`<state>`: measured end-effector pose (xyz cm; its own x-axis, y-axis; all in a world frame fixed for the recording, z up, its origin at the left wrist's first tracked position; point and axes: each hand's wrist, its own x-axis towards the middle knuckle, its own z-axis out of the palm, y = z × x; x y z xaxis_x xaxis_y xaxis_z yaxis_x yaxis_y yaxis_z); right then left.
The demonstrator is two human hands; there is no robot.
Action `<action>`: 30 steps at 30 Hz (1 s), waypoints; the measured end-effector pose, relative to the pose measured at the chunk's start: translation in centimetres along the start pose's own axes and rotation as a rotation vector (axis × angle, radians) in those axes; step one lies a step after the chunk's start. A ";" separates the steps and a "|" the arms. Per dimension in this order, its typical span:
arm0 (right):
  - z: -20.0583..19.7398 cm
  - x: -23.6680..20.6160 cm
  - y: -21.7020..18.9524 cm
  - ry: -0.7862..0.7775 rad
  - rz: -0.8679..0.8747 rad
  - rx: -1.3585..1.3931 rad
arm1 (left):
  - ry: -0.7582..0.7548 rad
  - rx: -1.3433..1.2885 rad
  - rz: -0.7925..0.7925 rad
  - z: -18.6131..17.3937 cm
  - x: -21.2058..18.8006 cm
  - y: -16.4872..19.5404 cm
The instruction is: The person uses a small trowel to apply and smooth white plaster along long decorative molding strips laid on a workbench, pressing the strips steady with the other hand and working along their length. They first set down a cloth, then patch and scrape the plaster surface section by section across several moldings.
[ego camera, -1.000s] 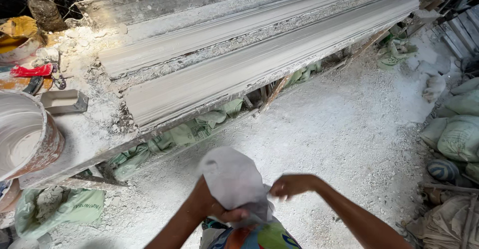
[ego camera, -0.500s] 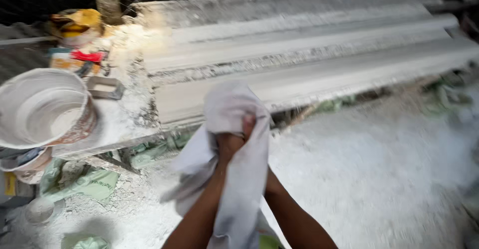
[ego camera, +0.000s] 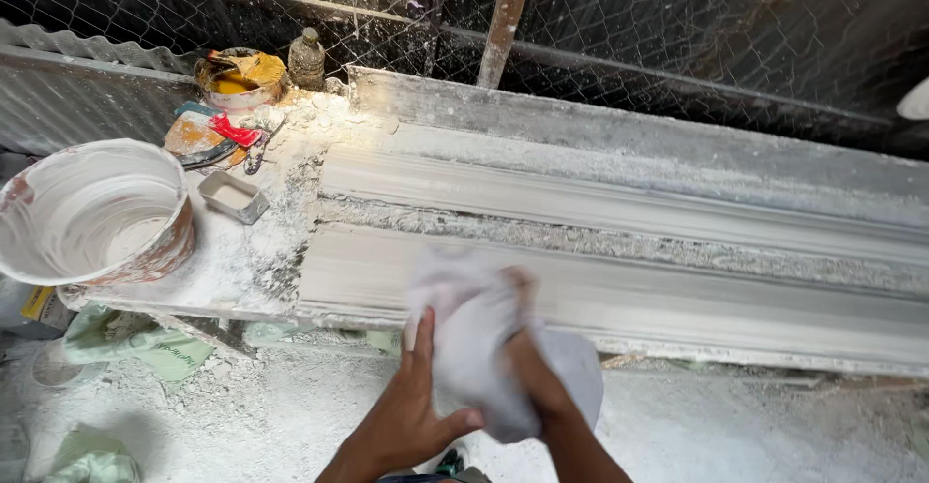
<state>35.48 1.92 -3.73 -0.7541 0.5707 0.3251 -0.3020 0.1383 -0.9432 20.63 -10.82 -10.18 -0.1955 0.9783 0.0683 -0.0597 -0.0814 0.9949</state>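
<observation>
Both my hands hold a white cloth [ego camera: 474,338] in front of a long white plaster moulding [ego camera: 619,289] that lies on a workbench. My left hand [ego camera: 411,401] presses flat against the cloth's left side, fingers pointing up. My right hand [ego camera: 527,347] is wrapped in the cloth from the right, with only the knuckles and wrist showing. The cloth is blurred and hangs down past my right wrist. The hands are just at the near edge of the moulding.
A large white bucket [ego camera: 92,212] stands at the bench's left end. Behind it are a small rectangular tin [ego camera: 232,197], a yellow-stained pot [ego camera: 237,76], a red-handled tool [ego camera: 232,132] and a dusty bottle [ego camera: 307,57]. Wire mesh fencing [ego camera: 629,28] backs the bench. White powder covers the floor [ego camera: 735,425].
The view has swung from the powdery floor up to the bench. My hands, first low with the cloth bunched near my body, have risen and now rub the cloth together by the moulding's edge.
</observation>
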 end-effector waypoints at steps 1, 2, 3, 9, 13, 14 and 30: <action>-0.7 1.0 0.1 -0.185 0.008 -0.099 | -0.029 -0.111 -0.061 0.6 2.3 -0.5; -1.4 1.7 0.2 -0.315 0.029 -0.041 | 0.029 -0.211 -0.169 0.9 4.2 -1.1; -2.8 2.5 0.2 -0.462 0.056 0.021 | 0.110 -0.324 -0.233 1.1 6.1 -1.8; -11.7 6.5 6.0 -0.229 0.219 0.442 | 0.348 -0.545 -0.303 -4.7 13.9 -2.2; -13.9 8.3 15.7 0.007 0.330 -0.017 | 0.336 -0.476 -0.219 -10.8 24.7 -0.4; -14.1 8.4 18.1 0.036 0.353 -0.077 | 0.311 -0.424 -0.184 -12.6 28.7 0.1; -13.2 28.5 25.0 0.336 0.641 -1.029 | 0.115 1.435 0.098 -31.4 81.3 27.8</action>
<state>14.17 32.33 -18.99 -0.3652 0.9254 -0.1010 0.7709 0.2398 -0.5902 -27.70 60.46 20.67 -0.2215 0.9539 0.2024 0.9619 0.1796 0.2064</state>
